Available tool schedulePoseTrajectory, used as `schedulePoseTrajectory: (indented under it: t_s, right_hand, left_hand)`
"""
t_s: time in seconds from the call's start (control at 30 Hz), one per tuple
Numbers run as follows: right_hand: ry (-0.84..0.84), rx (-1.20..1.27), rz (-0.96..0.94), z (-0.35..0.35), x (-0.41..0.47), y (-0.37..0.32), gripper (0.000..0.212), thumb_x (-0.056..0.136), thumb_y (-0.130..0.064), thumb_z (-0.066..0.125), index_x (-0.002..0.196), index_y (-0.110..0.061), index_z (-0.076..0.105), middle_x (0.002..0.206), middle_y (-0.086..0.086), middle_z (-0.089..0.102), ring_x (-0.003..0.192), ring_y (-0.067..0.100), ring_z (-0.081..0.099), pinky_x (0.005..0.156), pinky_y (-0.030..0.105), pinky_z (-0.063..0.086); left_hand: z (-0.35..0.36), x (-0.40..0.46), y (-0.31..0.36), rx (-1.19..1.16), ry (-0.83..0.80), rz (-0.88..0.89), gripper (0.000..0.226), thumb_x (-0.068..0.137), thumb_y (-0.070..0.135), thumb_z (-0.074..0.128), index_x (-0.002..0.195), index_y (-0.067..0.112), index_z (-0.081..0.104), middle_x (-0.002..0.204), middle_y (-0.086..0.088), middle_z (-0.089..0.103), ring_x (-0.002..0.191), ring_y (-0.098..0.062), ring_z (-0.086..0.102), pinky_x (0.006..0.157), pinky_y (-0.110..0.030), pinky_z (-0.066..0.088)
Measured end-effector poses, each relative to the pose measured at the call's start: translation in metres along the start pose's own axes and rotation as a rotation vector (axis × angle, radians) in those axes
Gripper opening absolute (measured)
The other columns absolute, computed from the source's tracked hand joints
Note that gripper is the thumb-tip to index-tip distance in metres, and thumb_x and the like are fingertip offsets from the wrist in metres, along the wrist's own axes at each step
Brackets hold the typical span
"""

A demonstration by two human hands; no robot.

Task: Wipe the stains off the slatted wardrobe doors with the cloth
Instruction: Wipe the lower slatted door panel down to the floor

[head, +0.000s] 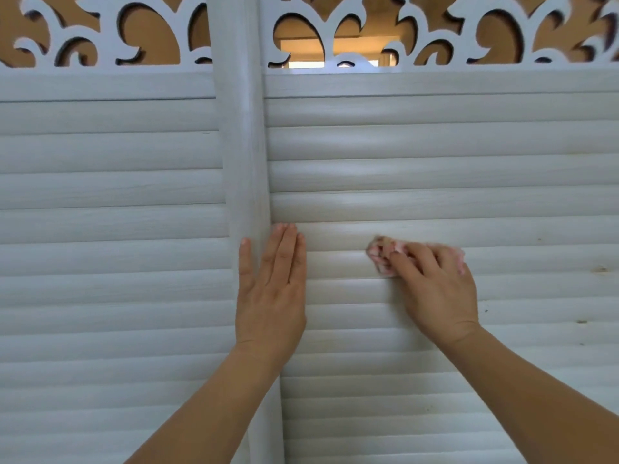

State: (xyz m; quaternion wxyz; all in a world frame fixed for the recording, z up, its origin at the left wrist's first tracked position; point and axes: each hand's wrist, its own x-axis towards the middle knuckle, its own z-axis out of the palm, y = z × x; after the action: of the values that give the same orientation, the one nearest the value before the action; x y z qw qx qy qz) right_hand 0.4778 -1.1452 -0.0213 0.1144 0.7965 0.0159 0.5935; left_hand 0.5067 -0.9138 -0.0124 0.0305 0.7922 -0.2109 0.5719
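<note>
From the head view, the right hand (435, 289) presses a bunched pink cloth (382, 256) on the right door (435, 175), fingers curled over it; the left hand (271, 289) lies flat and holds nothing; small brown spots (599, 270) wait further right, so the job looks unfinished; most of the cloth hides under the fingers; the door bottoms are cut off.

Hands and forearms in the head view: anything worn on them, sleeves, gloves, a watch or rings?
Nothing worn that shows. The left hand and right hand are gloveless, and both forearms are uncovered to the frame edge, no sleeves. No watch, bracelet or ring is visible; nails short and unpainted.
</note>
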Motion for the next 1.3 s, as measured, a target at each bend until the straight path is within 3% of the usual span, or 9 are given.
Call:
schedulePoseTrajectory:
  t_s: [0.27,0.4,0.53,0.7,0.87,0.97,1.03,1.17,1.3]
  right_hand:
    - [0.057,0.041,0.365,-0.001,-0.011,-0.006,0.044,0.074,-0.012,0.036,0.106,-0.009,0.066,0.105,0.018,0.062,0.094,0.039,0.047,0.068,0.049,0.048]
    - [0.055,0.068,0.213,0.005,0.002,-0.050,0.042,0.074,-0.014,0.039,0.103,-0.015,0.070,0.105,0.014,0.063,0.094,0.033,0.041,0.072,0.048,0.049]
    - [0.027,0.100,0.057,0.011,0.011,-0.084,0.044,0.076,-0.018,0.043,0.112,-0.023,0.068,0.111,0.007,0.062,0.096,0.030,0.043,0.073,0.050,0.047]
    - [0.031,0.065,-0.113,0.015,0.006,-0.054,0.044,0.077,-0.018,0.045,0.115,-0.025,0.065,0.115,0.002,0.055,0.100,0.028,0.046,0.077,0.044,0.049]
    - [0.044,0.005,0.093,0.003,-0.016,0.013,0.049,0.073,-0.013,0.041,0.116,-0.017,0.064,0.119,0.012,0.052,0.103,0.033,0.043,0.079,0.048,0.049]
    - [0.094,0.077,0.492,0.004,-0.016,0.033,0.049,0.083,-0.015,0.037,0.126,-0.013,0.060,0.120,0.022,0.054,0.105,0.040,0.045,0.083,0.053,0.047]
    - [0.155,0.087,0.608,0.004,-0.001,0.022,0.047,0.083,-0.012,0.041,0.127,-0.013,0.059,0.120,0.024,0.054,0.106,0.043,0.046,0.083,0.054,0.046]
    - [0.139,0.085,0.172,0.006,0.019,-0.026,0.051,0.076,-0.009,0.045,0.124,-0.017,0.059,0.116,0.017,0.060,0.105,0.033,0.042,0.088,0.048,0.046]
    - [0.062,0.050,-0.025,0.005,0.017,-0.014,0.050,0.076,-0.010,0.045,0.122,-0.022,0.064,0.120,0.006,0.060,0.108,0.030,0.045,0.082,0.042,0.048]
  left_hand:
    - [0.004,0.007,0.006,-0.062,-0.078,0.048,0.063,0.075,-0.004,0.020,0.133,-0.005,0.043,0.131,-0.021,0.054,0.124,-0.035,0.049,0.113,-0.049,0.004]
    - [0.007,0.011,0.008,-0.084,-0.103,0.008,0.064,0.075,-0.002,0.020,0.133,-0.006,0.045,0.124,-0.021,0.059,0.119,-0.033,0.055,0.112,-0.048,0.004]
    - [0.008,0.011,0.009,-0.119,-0.084,-0.013,0.060,0.080,0.002,0.021,0.135,-0.004,0.044,0.122,-0.019,0.061,0.117,-0.032,0.056,0.112,-0.048,0.005]
    - [0.009,0.011,0.011,-0.134,-0.078,-0.026,0.063,0.078,0.000,0.022,0.138,-0.001,0.040,0.121,-0.019,0.061,0.117,-0.032,0.057,0.112,-0.049,0.003]
    - [0.016,0.011,0.015,-0.103,-0.089,0.013,0.063,0.075,-0.005,0.021,0.133,-0.001,0.044,0.126,-0.024,0.055,0.120,-0.036,0.052,0.112,-0.052,0.000]
    - [0.018,0.014,0.024,-0.105,-0.086,0.045,0.065,0.074,-0.005,0.020,0.132,-0.002,0.048,0.130,-0.022,0.053,0.123,-0.034,0.050,0.111,-0.054,0.003]
    - [0.019,0.018,0.032,-0.125,-0.073,0.060,0.065,0.073,-0.006,0.020,0.131,-0.002,0.049,0.130,-0.022,0.054,0.123,-0.034,0.051,0.110,-0.055,0.004]
    - [0.019,0.032,0.050,-0.160,-0.056,0.052,0.065,0.072,-0.003,0.021,0.134,0.001,0.043,0.128,-0.019,0.056,0.121,-0.031,0.053,0.108,-0.057,0.005]
    - [0.020,0.038,0.058,-0.207,-0.061,0.027,0.067,0.074,-0.001,0.020,0.137,0.003,0.041,0.133,-0.016,0.053,0.125,-0.029,0.050,0.110,-0.053,0.000]
